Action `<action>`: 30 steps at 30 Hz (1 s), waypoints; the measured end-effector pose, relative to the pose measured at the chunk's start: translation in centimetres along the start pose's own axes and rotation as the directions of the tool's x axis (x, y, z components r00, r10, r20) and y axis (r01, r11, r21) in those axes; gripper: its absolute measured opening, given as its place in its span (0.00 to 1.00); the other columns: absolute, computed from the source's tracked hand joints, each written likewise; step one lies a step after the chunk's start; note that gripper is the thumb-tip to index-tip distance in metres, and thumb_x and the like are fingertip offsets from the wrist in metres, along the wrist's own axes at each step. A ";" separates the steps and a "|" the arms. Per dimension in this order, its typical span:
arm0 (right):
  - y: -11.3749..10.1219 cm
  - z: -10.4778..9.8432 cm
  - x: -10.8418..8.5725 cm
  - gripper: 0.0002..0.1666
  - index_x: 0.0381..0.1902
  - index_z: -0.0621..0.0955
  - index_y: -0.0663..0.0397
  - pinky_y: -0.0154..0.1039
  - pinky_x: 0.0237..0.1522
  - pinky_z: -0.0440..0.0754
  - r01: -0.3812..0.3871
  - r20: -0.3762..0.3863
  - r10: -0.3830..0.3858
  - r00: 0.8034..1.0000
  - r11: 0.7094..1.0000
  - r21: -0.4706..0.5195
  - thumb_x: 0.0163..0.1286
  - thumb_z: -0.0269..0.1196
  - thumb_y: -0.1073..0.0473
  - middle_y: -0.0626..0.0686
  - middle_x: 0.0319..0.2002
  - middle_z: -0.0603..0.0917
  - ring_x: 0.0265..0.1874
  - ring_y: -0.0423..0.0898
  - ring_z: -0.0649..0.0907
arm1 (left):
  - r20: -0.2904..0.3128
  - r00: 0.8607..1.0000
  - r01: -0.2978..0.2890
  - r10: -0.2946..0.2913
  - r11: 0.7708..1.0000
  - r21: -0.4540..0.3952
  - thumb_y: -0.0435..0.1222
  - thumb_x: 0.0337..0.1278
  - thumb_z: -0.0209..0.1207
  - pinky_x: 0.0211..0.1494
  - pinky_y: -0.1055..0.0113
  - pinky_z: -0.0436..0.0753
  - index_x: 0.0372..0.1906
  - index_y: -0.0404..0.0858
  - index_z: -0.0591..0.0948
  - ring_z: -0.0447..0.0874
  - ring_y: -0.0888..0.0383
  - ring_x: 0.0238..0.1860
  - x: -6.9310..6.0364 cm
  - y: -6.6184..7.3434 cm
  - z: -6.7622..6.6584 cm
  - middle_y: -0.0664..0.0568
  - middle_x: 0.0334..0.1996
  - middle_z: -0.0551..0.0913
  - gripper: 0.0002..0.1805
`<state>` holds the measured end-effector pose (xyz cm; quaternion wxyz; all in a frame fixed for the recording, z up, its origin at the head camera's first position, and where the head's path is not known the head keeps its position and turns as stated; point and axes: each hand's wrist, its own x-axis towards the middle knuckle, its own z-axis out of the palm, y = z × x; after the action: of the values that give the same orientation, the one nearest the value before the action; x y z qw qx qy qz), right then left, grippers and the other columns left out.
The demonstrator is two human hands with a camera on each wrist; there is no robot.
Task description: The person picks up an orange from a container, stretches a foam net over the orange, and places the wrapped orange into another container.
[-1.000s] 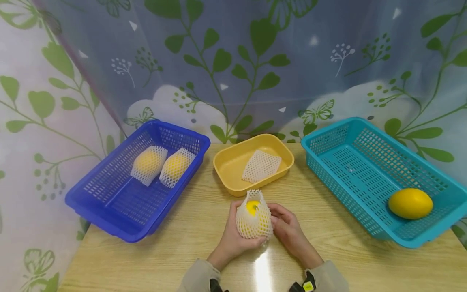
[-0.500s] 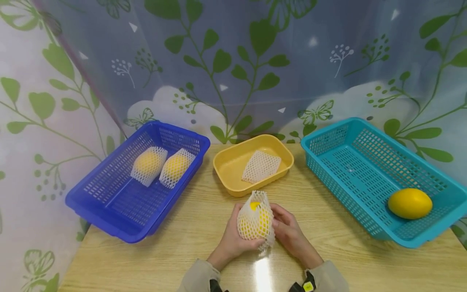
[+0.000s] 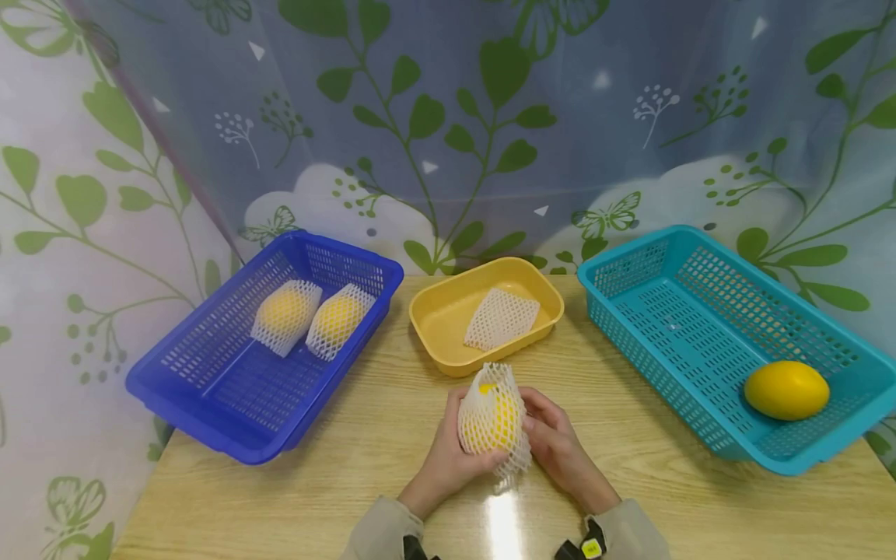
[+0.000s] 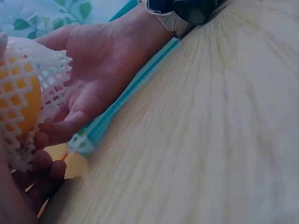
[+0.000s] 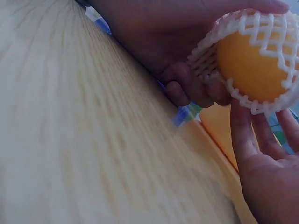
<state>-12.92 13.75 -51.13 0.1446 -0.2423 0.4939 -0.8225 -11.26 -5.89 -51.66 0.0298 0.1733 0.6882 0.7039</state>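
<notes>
Between both hands, over the near middle of the table, is a yellow mango (image 5: 250,65) in a white foam net (image 3: 479,424). My left hand (image 3: 455,455) holds the netted mango from its left side, thumb across the front. On the other side, my right hand (image 3: 556,443) has thumb and fingertips on the net, pinching its edge. In the left wrist view the right hand (image 4: 100,60) faces the net's ragged rim; the right wrist view has its fingers (image 5: 243,126) reaching up to it. A loose end of net hangs below the mango.
A blue basket (image 3: 161,381) at left holds two netted mangoes (image 3: 336,323). Behind the hands, a yellow tray (image 3: 434,315) contains a flat foam net (image 3: 502,319). The teal basket (image 3: 651,389) at right has one bare mango (image 3: 787,390). A patterned curtain (image 3: 448,140) hangs behind.
The net's lower end has slid down toward me and hangs longer. Less bare yellow shows at the top opening. Both hands stay nearly in place, and the baskets and tray have not moved.
</notes>
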 end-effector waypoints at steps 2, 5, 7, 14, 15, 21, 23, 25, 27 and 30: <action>0.0 0.0 0.0 0.24 0.65 0.73 0.55 0.38 0.51 0.80 0.011 0.003 -0.011 1.000 1.000 0.002 0.74 0.46 0.68 0.52 0.56 0.78 0.52 0.43 0.78 | -0.012 1.000 -0.022 0.022 1.000 0.014 0.42 0.44 0.73 0.59 0.61 0.75 0.67 0.46 0.61 0.76 0.52 0.54 0.0 -0.1 0.0 0.49 0.58 0.75 0.45; 0.0 0.0 0.1 0.22 0.64 0.73 0.55 0.37 0.51 0.80 0.009 -0.022 -0.009 1.000 1.000 0.002 0.75 0.45 0.68 0.52 0.54 0.79 0.50 0.43 0.79 | -0.023 0.999 -0.038 0.038 0.999 0.024 0.41 0.48 0.72 0.60 0.62 0.73 0.69 0.48 0.61 0.74 0.52 0.57 0.1 -0.1 0.0 0.49 0.61 0.73 0.43; 0.1 0.0 0.1 0.22 0.62 0.74 0.54 0.36 0.51 0.80 -0.007 -0.060 0.007 0.998 1.000 -0.001 0.75 0.46 0.68 0.51 0.52 0.80 0.49 0.42 0.79 | -0.022 0.999 -0.033 0.033 0.999 0.026 0.39 0.50 0.71 0.61 0.62 0.73 0.70 0.49 0.61 0.73 0.51 0.58 0.1 -0.1 0.0 0.49 0.62 0.72 0.43; 0.1 0.1 0.1 0.16 0.58 0.76 0.51 0.35 0.49 0.81 -0.080 -0.178 0.074 0.981 0.997 -0.023 0.77 0.49 0.63 0.50 0.49 0.80 0.47 0.41 0.80 | 0.027 0.999 0.026 -0.028 0.995 0.093 0.39 0.36 0.81 0.68 0.61 0.67 0.71 0.57 0.55 0.69 0.55 0.64 0.3 -0.3 0.3 0.55 0.65 0.67 0.58; 0.1 0.1 0.1 0.16 0.58 0.76 0.51 0.35 0.48 0.80 -0.088 -0.187 0.082 0.979 0.996 -0.024 0.77 0.49 0.63 0.50 0.49 0.80 0.47 0.41 0.80 | 0.033 0.999 0.024 -0.027 0.995 0.101 0.39 0.34 0.81 0.69 0.60 0.67 0.71 0.58 0.54 0.68 0.55 0.64 0.3 -0.3 0.3 0.56 0.66 0.66 0.60; 0.2 0.1 0.1 0.15 0.56 0.77 0.50 0.34 0.48 0.80 -0.094 -0.202 0.089 0.975 0.995 -0.016 0.77 0.49 0.63 0.49 0.48 0.80 0.46 0.41 0.80 | 0.017 0.999 0.034 -0.037 0.992 0.122 0.33 0.33 0.80 0.71 0.58 0.63 0.73 0.56 0.53 0.66 0.55 0.68 0.2 -0.6 0.3 0.56 0.68 0.66 0.61; 0.2 0.1 0.1 0.15 0.56 0.77 0.50 0.34 0.47 0.80 -0.089 -0.197 0.085 0.977 0.996 -0.012 0.77 0.49 0.64 0.49 0.47 0.80 0.45 0.40 0.80 | 0.005 0.999 0.036 -0.037 0.990 0.140 0.31 0.34 0.79 0.72 0.55 0.62 0.74 0.53 0.53 0.65 0.55 0.69 0.2 -0.6 0.2 0.55 0.69 0.66 0.61; 0.3 0.1 0.2 0.15 0.56 0.77 0.50 0.34 0.47 0.80 -0.087 -0.192 0.084 0.978 0.996 -0.008 0.77 0.49 0.64 0.49 0.47 0.80 0.45 0.40 0.80 | -0.004 0.999 0.040 -0.040 0.988 0.149 0.31 0.35 0.78 0.73 0.54 0.60 0.74 0.51 0.54 0.64 0.55 0.70 0.3 -0.6 0.2 0.54 0.70 0.66 0.60; 0.3 0.1 0.2 0.15 0.56 0.77 0.50 0.33 0.47 0.80 -0.085 -0.190 0.082 0.978 0.996 -0.008 0.77 0.49 0.64 0.49 0.47 0.80 0.45 0.40 0.80 | -0.007 0.999 0.033 -0.032 0.987 0.157 0.31 0.36 0.78 0.73 0.53 0.60 0.74 0.51 0.54 0.64 0.55 0.70 0.3 -0.6 0.2 0.54 0.70 0.66 0.59; 0.3 0.1 0.2 0.16 0.56 0.77 0.50 0.34 0.48 0.80 -0.083 -0.193 0.080 0.978 0.997 -0.009 0.78 0.49 0.63 0.49 0.48 0.80 0.46 0.40 0.80 | -0.005 1.000 0.028 -0.028 0.988 0.153 0.31 0.37 0.78 0.73 0.55 0.61 0.74 0.52 0.55 0.64 0.57 0.70 0.3 -0.6 0.2 0.55 0.70 0.66 0.59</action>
<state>-13.01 13.42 -51.27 0.1277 -0.1422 0.5218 -0.8314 -11.59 -5.58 -52.16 0.0254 0.1644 0.7426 0.6487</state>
